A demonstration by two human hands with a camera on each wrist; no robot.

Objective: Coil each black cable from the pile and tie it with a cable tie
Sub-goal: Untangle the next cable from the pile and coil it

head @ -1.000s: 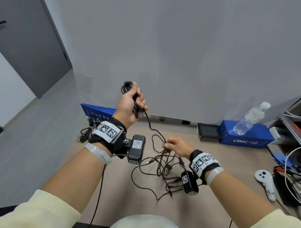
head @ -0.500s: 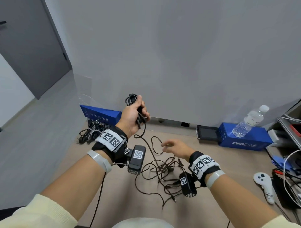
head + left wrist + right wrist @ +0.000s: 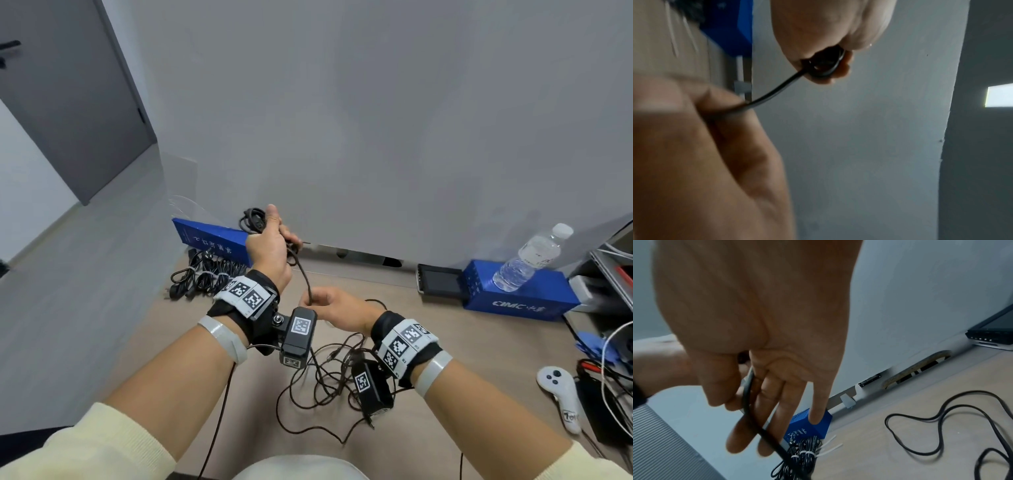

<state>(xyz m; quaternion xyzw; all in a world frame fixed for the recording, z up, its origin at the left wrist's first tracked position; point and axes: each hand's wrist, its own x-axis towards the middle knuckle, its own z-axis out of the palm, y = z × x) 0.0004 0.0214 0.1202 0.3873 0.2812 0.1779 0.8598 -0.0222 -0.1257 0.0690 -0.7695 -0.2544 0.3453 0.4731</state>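
My left hand (image 3: 281, 238) is raised above the table's back edge and grips a small coil of black cable (image 3: 252, 221). In the left wrist view its fingers (image 3: 838, 71) curl round the coil's loops (image 3: 824, 65). A strand (image 3: 303, 274) runs down from the coil to my right hand (image 3: 308, 301), which pinches it between thumb and forefinger just below the left hand. In the right wrist view the strand (image 3: 748, 391) passes under the thumb while the other fingers (image 3: 816, 402) stay straight. The loose cable pile (image 3: 329, 380) lies on the table under both wrists.
Several coiled cables tied with white ties (image 3: 202, 277) lie at the back left beside a blue box (image 3: 212, 236). A second blue box (image 3: 520, 294) bears a water bottle (image 3: 531, 257). A small screen (image 3: 440, 282), a white controller (image 3: 561, 394) and more wires sit at the right.
My left hand has come down and toward me with the coil. My right hand left the pile, rose toward the left hand and took hold of the strand.
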